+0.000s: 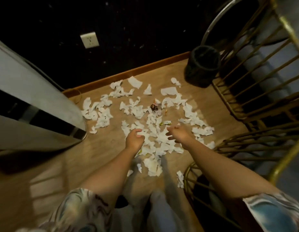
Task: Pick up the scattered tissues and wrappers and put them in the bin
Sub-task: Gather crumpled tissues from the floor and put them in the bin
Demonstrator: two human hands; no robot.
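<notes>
Under both hands (134, 139): scattered tissues (152, 129).

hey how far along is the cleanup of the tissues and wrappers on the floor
Nothing looks done yet: crumpled white tissues are spread across the wooden floor, with a green wrapper and a dark brown wrapper among them. The left hand and right hand reach over the pile, both apparently empty. Everything is left to carry to the black lined bin by the wall; its inside is too dark to judge.
</notes>
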